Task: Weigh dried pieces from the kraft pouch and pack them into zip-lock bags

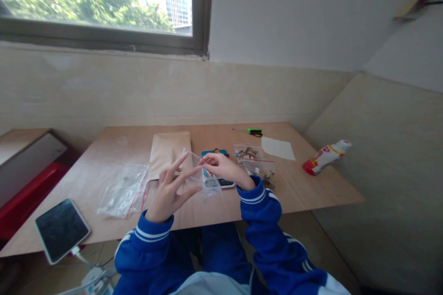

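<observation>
My right hand [223, 169] pinches the edge of a clear plastic zip bag [196, 183] in front of me. Beside the bag, my left hand [169, 191] has its fingers stretched out and apart; whether a fingertip touches the plastic I cannot tell. A phone [226, 184] lies partly hidden behind the bag, and a blue item [207, 152] shows just beyond my right fingers. To the right are two zip bags, one with brownish pieces [247, 153] and a nearer one with small dark parts [268, 176].
A brown paper envelope [166, 147] and flat clear bags [121, 193] lie to the left. A charging tablet [62, 230] overhangs the front edge. At the back is a green-black screwdriver [254, 131], with white paper [278, 148] near it. A red-white bottle [325, 158] is at right.
</observation>
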Available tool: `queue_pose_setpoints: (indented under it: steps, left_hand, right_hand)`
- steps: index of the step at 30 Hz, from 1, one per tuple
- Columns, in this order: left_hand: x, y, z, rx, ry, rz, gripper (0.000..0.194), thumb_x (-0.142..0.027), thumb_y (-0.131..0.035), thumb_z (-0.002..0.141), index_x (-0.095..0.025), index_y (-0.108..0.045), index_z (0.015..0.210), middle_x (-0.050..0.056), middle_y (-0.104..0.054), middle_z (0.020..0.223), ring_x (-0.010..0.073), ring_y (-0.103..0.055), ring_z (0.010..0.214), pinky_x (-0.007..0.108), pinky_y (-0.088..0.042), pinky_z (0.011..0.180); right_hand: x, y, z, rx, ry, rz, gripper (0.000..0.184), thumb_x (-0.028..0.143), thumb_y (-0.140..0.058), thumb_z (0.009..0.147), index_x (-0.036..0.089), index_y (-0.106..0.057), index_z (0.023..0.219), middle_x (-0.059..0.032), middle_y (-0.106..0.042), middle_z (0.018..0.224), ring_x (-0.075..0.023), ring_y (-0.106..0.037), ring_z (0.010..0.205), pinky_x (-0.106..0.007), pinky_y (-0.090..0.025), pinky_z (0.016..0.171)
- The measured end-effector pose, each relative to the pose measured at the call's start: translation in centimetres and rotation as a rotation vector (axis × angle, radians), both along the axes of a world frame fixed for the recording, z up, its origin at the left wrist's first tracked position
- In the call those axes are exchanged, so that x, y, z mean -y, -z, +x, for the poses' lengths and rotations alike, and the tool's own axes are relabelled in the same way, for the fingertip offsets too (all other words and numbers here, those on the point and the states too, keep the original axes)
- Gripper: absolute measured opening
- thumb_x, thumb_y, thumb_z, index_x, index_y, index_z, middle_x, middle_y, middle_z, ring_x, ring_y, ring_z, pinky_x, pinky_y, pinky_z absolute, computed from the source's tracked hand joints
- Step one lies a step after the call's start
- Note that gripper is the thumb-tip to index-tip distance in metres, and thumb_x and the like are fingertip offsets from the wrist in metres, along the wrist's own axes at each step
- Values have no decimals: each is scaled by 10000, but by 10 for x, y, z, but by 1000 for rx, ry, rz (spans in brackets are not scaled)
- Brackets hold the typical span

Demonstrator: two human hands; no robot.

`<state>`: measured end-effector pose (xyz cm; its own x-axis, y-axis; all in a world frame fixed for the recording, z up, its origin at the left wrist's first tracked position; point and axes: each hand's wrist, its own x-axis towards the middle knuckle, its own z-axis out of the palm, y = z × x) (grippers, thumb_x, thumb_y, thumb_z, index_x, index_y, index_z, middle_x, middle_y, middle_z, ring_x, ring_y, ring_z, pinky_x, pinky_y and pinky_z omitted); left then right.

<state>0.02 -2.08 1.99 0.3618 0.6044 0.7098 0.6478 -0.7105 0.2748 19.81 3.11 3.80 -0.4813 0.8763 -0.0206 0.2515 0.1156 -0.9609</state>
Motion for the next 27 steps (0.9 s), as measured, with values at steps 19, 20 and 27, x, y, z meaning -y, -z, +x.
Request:
queue_pose_setpoints:
  steps: [19,20,27]
  left_hand:
    - [-50,19,26,134,0,-282,151,-345,-477,907,-202,-523,923,19,-534,814,164,-514,784,317,-457,751]
    - [-51,20,28,139,1,-287,149,-341,-475,909,-201,-519,940,20,-535,822,162,-512,784,316,-456,751]
    - [-52,33,40,211,7,-300,133,-309,-452,917,-188,-477,965,30,-538,864,157,-531,800,311,-464,740]
  right_hand:
    - [-59,117,71,588,253,362,550,226,-664,753,136,-497,1269,-167,-520,1277,-280,-443,1253,-447,-323,1054]
    - [-58,119,72,576,255,378,500,213,-643,768,137,-514,1245,-152,-542,1243,-260,-475,1216,-425,-342,1041]
    - [-48,124,72,570,356,408,375,164,-633,743,90,-589,1108,-143,-564,1107,-249,-511,1106,-401,-385,991]
